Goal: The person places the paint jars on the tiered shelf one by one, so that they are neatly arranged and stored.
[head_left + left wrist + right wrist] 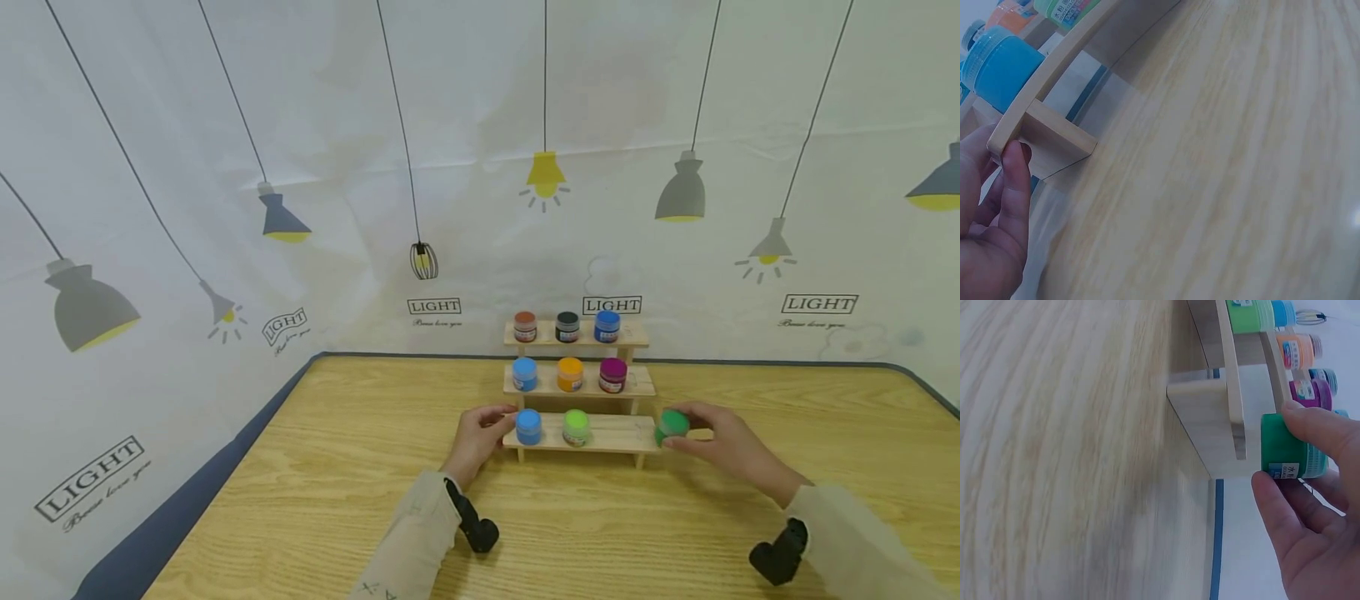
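A three-tier wooden display rack [603,443] stands on the table. My left hand [476,437] pinches the left end of its lowest tier, thumb above and fingers beneath, as the left wrist view shows. Beside that thumb sits a blue paint jar [1007,72]. A light green paint jar [576,427] stands near the middle of the same tier. Just off that tier's right end, my right hand [731,442] holds a dark green paint jar [1288,447] between thumb and fingers. In the right wrist view this jar is slightly apart from the board.
The middle tier bears light blue [525,374], orange [570,375] and purple [612,376] jars. On the top tier are red-brown [525,327], black [567,327] and blue [607,327] ones. Behind the wood-grain table [570,533] hangs a lamp-patterned cloth [480,208].
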A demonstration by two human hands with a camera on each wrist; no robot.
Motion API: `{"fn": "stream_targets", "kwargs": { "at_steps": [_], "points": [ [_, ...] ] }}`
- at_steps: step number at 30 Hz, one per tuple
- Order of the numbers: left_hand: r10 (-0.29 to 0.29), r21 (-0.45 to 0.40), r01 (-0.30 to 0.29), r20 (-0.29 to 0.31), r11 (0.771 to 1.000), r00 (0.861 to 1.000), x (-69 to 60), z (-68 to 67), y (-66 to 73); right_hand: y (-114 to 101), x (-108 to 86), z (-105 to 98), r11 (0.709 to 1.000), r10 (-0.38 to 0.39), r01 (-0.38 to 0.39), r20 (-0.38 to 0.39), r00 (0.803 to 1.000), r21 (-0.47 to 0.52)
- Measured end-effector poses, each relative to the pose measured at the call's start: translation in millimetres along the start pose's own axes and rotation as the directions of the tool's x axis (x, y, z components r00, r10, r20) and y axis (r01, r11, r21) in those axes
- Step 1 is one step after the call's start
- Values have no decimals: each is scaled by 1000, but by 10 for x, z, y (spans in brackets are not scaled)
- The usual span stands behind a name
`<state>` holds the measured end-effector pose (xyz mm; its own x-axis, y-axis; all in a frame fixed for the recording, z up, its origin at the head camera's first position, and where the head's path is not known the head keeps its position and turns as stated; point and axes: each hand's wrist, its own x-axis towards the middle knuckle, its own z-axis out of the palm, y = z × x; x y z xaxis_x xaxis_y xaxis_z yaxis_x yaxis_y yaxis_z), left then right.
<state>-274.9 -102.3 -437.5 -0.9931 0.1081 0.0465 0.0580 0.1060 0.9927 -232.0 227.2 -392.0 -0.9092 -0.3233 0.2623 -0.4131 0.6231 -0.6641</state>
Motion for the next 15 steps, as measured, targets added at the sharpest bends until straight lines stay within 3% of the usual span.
{"fn": "stream_targets", "kwargs": {
  "at_steps": [9,15],
  "points": [
    [13,13,-13,-17,1000,1000,3,12,-13,-116,110,183,996,-90,90,10,996,19],
    [3,16,-3,-21,1000,1000,8,12,-15,-211,189,285,996,-76,74,48,996,57]
  ]
}}
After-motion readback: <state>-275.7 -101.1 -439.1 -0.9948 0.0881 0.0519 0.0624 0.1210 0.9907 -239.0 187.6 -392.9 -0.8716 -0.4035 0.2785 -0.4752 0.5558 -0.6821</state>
